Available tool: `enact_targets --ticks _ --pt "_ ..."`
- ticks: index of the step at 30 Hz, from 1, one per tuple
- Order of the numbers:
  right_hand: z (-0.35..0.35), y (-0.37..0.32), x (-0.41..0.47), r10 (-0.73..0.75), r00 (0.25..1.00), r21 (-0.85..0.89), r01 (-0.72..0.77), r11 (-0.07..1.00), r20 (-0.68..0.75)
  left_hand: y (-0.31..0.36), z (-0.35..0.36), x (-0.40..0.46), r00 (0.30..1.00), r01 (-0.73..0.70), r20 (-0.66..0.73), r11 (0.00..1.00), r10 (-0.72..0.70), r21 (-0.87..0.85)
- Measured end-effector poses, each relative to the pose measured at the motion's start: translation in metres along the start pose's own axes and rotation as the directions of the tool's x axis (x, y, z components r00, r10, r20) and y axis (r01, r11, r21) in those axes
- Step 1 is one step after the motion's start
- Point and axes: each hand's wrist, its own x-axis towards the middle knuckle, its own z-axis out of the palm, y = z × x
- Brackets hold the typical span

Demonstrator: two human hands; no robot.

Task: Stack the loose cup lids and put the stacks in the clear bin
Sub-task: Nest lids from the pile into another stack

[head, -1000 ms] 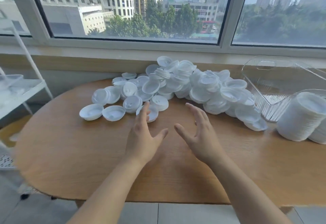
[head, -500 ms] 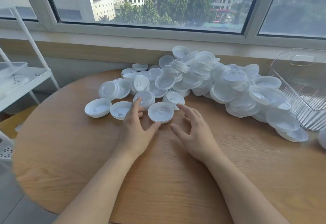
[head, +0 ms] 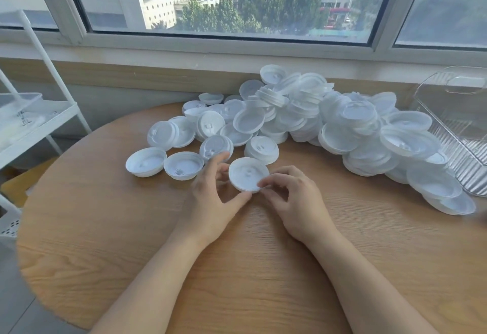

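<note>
Both hands on one lid (head: 248, 174) at table (head: 105, 228) centre: left hand (head: 213, 202) pinches its 9 o'clock edge, right hand (head: 295, 202) pinches its 4 o'clock edge. Lid pile (head: 329, 128) at 12–2 o'clock, bin (head: 463, 123) at 3 o'clock.

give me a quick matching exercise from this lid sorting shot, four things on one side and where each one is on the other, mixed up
Things:
1. held lid
2. clear bin
3. white rack
4. lid pile

Places:
A. far right edge of the table
B. off the table, to the left
C. between the left hand and the right hand
D. along the back of the table, below the window

Pairs: 1-C, 2-A, 3-B, 4-D
</note>
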Motion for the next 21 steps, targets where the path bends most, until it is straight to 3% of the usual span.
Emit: enact_targets --ticks 5,9,21 --pt "-0.0045 -0.0027 -0.0019 0.034 0.999 0.162 -0.038 0.986 0.028 0.0019 -0.0015 -0.0011 1.0 -0.004 0.015 0.998 0.005 -0.067" --pt "-0.007 -0.0018 -0.0035 0.012 0.997 0.193 -0.027 0.981 0.079 0.0025 -0.0035 -0.0017 0.999 -0.01 0.03 0.998 0.012 -0.065" --pt "-0.0105 -0.0033 -0.0033 0.024 0.998 0.276 -0.039 0.96 0.058 -0.0028 -0.0033 0.0017 0.998 0.002 0.07 0.999 0.002 -0.049"
